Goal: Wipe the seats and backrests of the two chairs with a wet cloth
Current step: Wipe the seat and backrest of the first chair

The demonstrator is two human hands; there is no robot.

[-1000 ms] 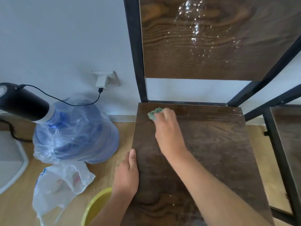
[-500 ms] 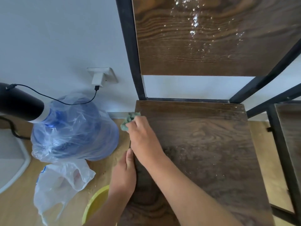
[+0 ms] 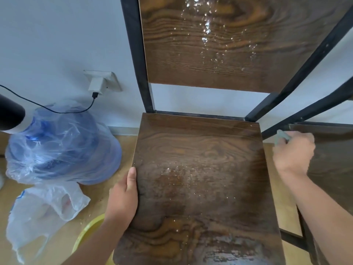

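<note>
A dark wood chair seat (image 3: 198, 169) fills the middle of the head view, with wet speckles across it. Its backrest (image 3: 229, 41) stands behind, streaked with water drops, in a black metal frame. My left hand (image 3: 124, 197) grips the seat's left edge. My right hand (image 3: 294, 152) is off the seat's right side, closed on a small green cloth (image 3: 282, 135), over the near left corner of the second chair's seat (image 3: 328, 165). Most of the cloth is hidden inside the fist.
A blue water jug (image 3: 63, 146) wrapped in clear plastic stands on the floor at left, with a black dispenser top (image 3: 9, 115) and a charging cable to a wall plug (image 3: 97, 85). A white plastic bag (image 3: 44, 207) and a yellow basin rim (image 3: 86, 238) lie near my left arm.
My right hand swept the cloth from the seat's back left corner across and off to the right, reaching the second chair. My left hand stayed on the seat's left edge.
</note>
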